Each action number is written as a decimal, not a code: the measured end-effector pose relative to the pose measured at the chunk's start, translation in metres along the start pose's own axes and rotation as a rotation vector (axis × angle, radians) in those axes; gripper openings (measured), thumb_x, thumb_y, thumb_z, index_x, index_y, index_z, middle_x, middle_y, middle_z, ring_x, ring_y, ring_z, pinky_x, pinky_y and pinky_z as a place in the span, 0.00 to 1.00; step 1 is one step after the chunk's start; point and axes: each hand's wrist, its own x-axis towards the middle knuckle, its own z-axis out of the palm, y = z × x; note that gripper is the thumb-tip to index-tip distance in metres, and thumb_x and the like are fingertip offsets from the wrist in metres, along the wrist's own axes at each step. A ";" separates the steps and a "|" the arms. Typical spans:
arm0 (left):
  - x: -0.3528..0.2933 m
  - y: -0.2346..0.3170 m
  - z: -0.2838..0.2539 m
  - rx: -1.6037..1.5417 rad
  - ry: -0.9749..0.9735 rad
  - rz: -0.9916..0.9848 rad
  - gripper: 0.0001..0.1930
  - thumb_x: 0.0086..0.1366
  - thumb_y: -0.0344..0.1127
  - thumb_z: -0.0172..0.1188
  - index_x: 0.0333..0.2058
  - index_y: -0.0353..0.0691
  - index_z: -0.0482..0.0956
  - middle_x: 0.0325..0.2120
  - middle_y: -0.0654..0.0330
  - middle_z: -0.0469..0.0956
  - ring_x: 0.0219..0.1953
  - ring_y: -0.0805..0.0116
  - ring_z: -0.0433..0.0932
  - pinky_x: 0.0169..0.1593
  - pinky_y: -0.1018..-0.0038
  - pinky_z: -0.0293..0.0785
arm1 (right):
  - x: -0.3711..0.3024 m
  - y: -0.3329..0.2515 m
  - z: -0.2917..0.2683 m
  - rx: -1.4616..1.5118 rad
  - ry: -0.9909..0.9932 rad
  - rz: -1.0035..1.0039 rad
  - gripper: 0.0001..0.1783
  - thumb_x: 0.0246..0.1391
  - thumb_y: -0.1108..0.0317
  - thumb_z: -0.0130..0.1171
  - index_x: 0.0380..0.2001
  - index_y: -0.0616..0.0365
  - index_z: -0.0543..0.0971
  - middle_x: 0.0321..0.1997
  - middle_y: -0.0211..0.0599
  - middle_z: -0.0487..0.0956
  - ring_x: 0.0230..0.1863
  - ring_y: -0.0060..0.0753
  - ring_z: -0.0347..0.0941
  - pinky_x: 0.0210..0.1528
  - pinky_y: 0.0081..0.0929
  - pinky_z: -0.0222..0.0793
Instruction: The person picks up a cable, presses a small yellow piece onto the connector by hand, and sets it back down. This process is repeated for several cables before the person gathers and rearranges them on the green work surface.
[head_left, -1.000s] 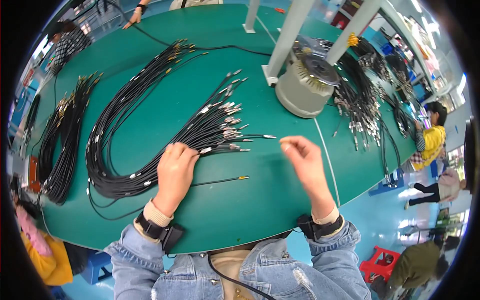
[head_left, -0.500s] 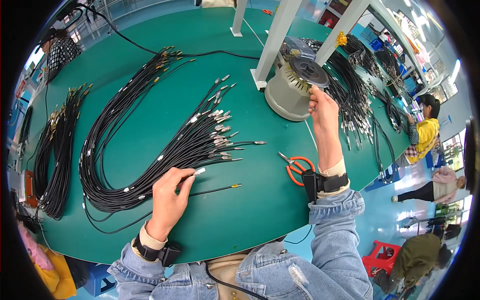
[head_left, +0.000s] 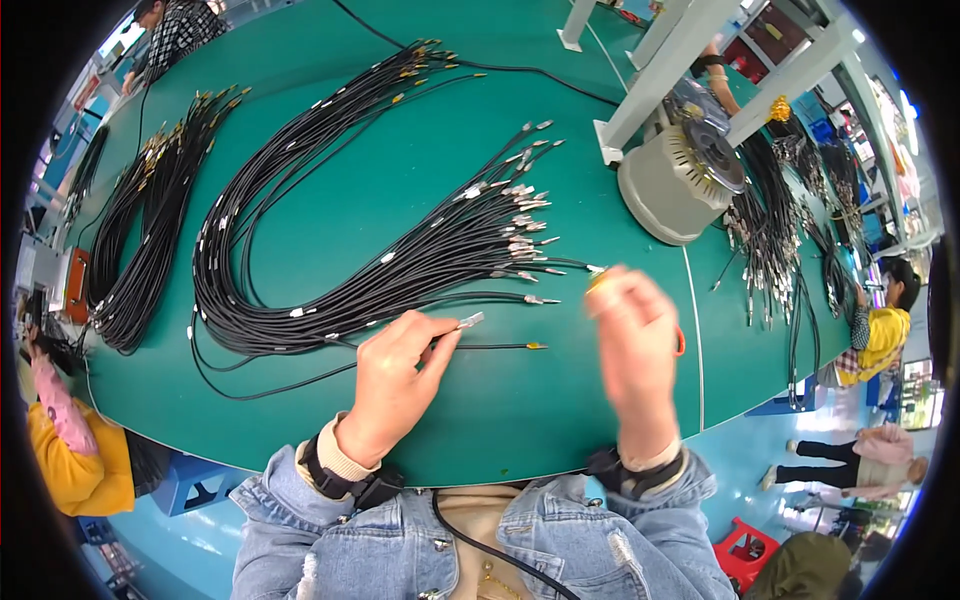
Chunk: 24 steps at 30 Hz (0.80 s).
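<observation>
My left hand (head_left: 400,365) is closed in a pinch behind the silvery end (head_left: 470,321) of a black cable. That cable belongs to a long curved bundle of black cables (head_left: 225,290), whose metal-tipped ends (head_left: 525,225) fan out ahead of my hands. My right hand (head_left: 640,350), blurred by motion, is pinched around a small yellow piece (head_left: 600,281), close to one cable tip. A single cable with a yellow-banded end (head_left: 537,346) lies between my hands. An orange plier handle (head_left: 681,342) shows beside my right hand, which hides the rest.
A grey round machine with a black disc (head_left: 680,195) stands at the right, next to grey posts (head_left: 650,85). More cable bundles lie at the left (head_left: 150,240) and far right (head_left: 765,230) on the green table (head_left: 480,420). People are at work around it.
My right hand has left the machine's disc and come down toward me, with a yellow piece now at its fingertips. My left hand still pinches the cable end. The whole view has shifted.
</observation>
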 end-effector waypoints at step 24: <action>-0.004 -0.002 0.000 -0.013 0.028 0.048 0.09 0.51 0.23 0.66 0.31 0.37 0.77 0.23 0.61 0.76 0.18 0.70 0.73 0.22 0.76 0.70 | -0.038 0.062 0.063 -0.057 -0.046 0.191 0.00 0.55 0.77 0.58 0.30 0.62 0.77 0.30 0.25 0.72 0.31 0.14 0.64 0.34 0.15 0.60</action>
